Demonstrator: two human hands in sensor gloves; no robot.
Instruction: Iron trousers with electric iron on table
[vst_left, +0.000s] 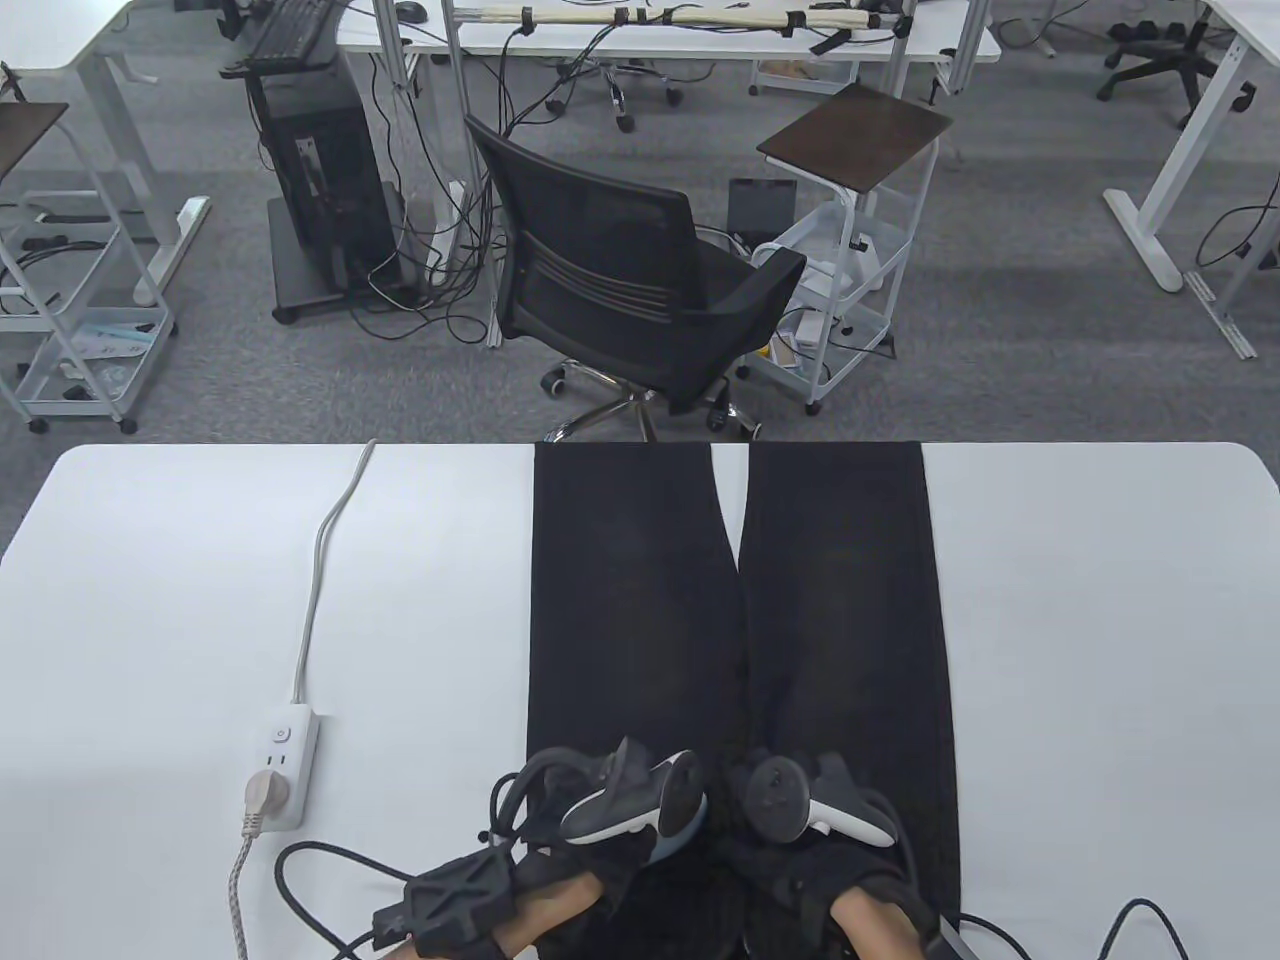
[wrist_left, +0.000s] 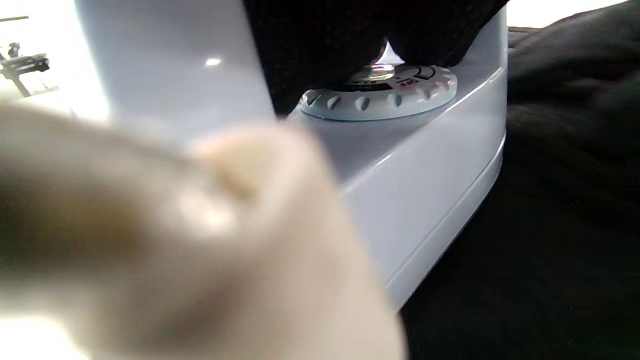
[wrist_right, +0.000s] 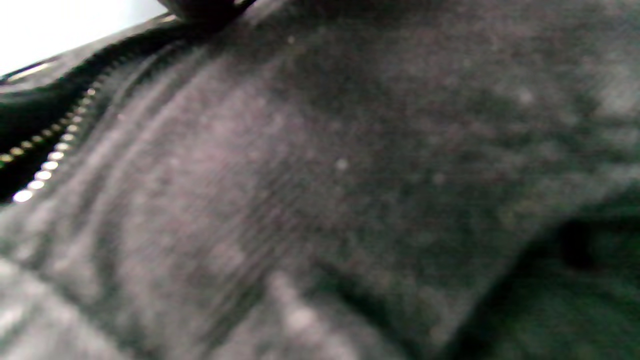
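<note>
trousers: black fabric trousers (vst_left: 640, 620), laid flat on the white counter (vst_left: 1100, 650), centre of the table view; both legs run toward the upper part of the frame, ends at the counter's far edge, a narrow gap between them; waist end at the bottom edge.
zip: metal-toothed zip (wrist_right: 45, 160), open, at the left of the right wrist view, beside grey-looking creased cloth.
iron: pale blue-white plastic electric iron (wrist_left: 425, 165) with a ribbed white dial (wrist_left: 380, 95) on top, sitting on the dark cloth, centre of the left wrist view.
</note>
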